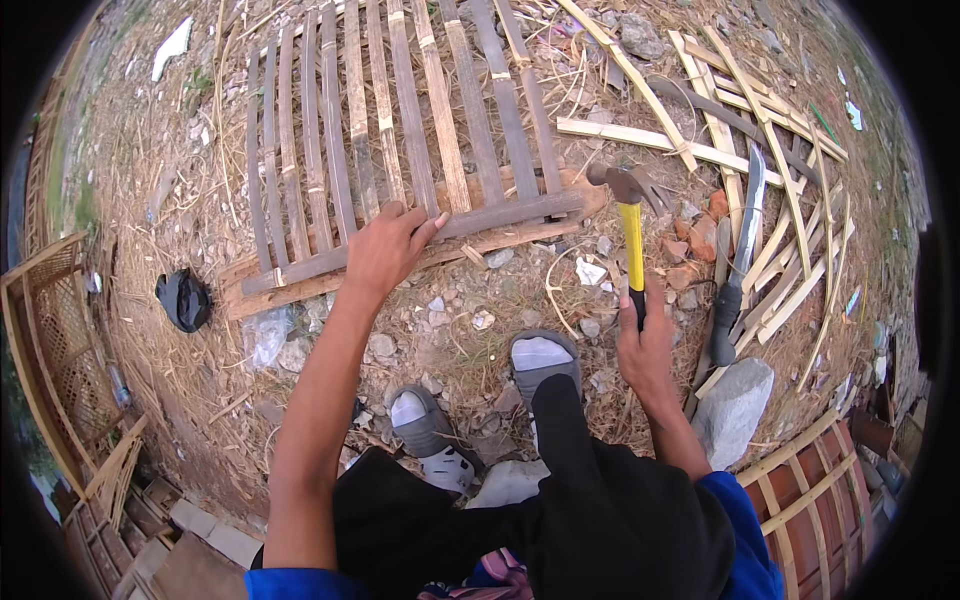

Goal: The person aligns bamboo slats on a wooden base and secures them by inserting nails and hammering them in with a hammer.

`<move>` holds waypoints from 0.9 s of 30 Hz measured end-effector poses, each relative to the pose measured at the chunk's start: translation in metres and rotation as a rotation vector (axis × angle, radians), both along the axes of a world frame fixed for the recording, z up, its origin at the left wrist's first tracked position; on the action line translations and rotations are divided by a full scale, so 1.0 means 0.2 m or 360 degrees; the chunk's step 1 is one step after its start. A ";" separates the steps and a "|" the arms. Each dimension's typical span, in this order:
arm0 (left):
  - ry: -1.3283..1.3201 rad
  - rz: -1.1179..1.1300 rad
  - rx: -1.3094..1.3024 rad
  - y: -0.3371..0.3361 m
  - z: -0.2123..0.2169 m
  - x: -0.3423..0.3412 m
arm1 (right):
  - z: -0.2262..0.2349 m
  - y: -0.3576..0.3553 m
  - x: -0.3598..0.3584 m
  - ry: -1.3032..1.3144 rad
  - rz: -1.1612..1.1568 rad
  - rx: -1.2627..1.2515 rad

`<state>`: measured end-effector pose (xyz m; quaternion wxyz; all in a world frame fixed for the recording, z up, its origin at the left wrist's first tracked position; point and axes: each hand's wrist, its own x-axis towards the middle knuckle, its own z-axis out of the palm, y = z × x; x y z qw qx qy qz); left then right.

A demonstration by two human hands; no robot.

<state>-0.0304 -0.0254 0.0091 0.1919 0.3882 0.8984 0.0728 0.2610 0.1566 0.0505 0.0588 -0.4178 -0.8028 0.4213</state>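
Here's the left hand [385,245] laid across the crossbar [500,213] of the slatted frame [405,110], bent over the wood; whether it closes underneath I can't tell, as the wrist hides that. The frame lies on the ground ahead, its near edge over a plank [520,238]. Over on the right, the right hand [647,335] has fingers wrapped firmly round the dark grip of the hammer [633,245], head up, just beside the bar's right end. This looks like the steadying step, bar braced and hammer ready. The next move seems to call for a firm hold on that bar, a square hammer face and left fingers well clear.
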 end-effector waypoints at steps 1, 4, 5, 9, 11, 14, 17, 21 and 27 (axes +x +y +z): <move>0.0008 -0.0009 0.0013 0.00 0.00 0.00 | -0.06 -0.01 0.03 -0.0013 0.0013 -0.0014; 0.0019 0.0009 0.0055 0.01 -0.02 0.00 | -0.20 -0.02 0.09 -0.0082 -0.0050 -0.0042; 0.0001 0.0025 0.0034 0.00 -0.02 0.00 | -0.22 -0.02 0.10 -0.0112 -0.0092 -0.0075; 0.0011 0.0042 0.0078 -0.01 -0.01 0.02 | -0.32 -0.04 0.21 -0.0153 -0.0196 -0.0046; 0.0043 0.0062 0.0102 -0.02 -0.02 0.03 | -0.26 -0.04 0.19 -0.0341 -0.0312 -0.0061; 0.0187 -0.0003 0.0208 -0.05 -0.02 0.02 | -0.37 0.03 0.21 -0.0055 -0.0087 0.0532; 0.0187 -0.0019 0.0079 -0.04 0.00 0.01 | -0.29 0.02 0.13 -0.0096 0.0145 0.0848; 0.0284 -0.0083 0.0099 -0.03 -0.03 0.03 | -0.28 -0.17 -0.03 0.0126 0.0715 0.0404; 0.0372 -0.0091 0.0232 -0.06 -0.05 0.05 | -0.40 -0.43 -0.22 -0.0224 0.1097 0.0314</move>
